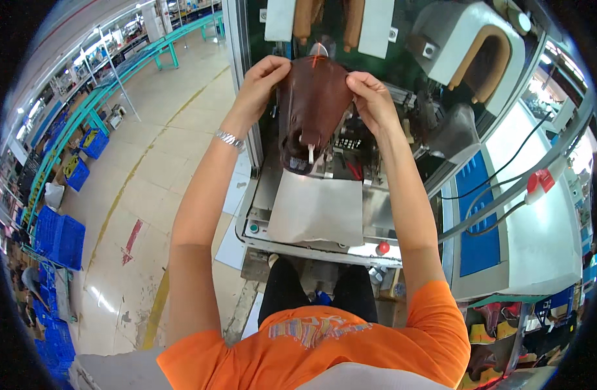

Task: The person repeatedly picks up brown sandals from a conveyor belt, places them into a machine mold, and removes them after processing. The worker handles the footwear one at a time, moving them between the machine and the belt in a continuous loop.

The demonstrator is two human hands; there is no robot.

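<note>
The machine (298,251) is standing directly ahead of the worker (376,354), and the brown upper (318,91) is occupying its working area, the near end lying close to a grey sheet (315,211). Positioning appears to be in progress: the upper is reaching the machine, but it is not yet being released, so settling it there seems to be left. At lower right, a rack (506,299) is holding dark red shoes (482,334) with yellow parts. At far left, a large blue bin (60,239) is standing, its contents not showing clearly at the bent edge of the view; beyond it, two smaller bins (94,146) are holding yellow items (71,167). The left hand (263,88) is pinching the upper's far left corner between thumb and fingers; the right hand (373,97) is gripping the far right corner likewise, and the upper is spreading between them. A red light cross (317,55) is falling on the far end, and a white tab (311,153) is showing at the near end's opening.
</note>
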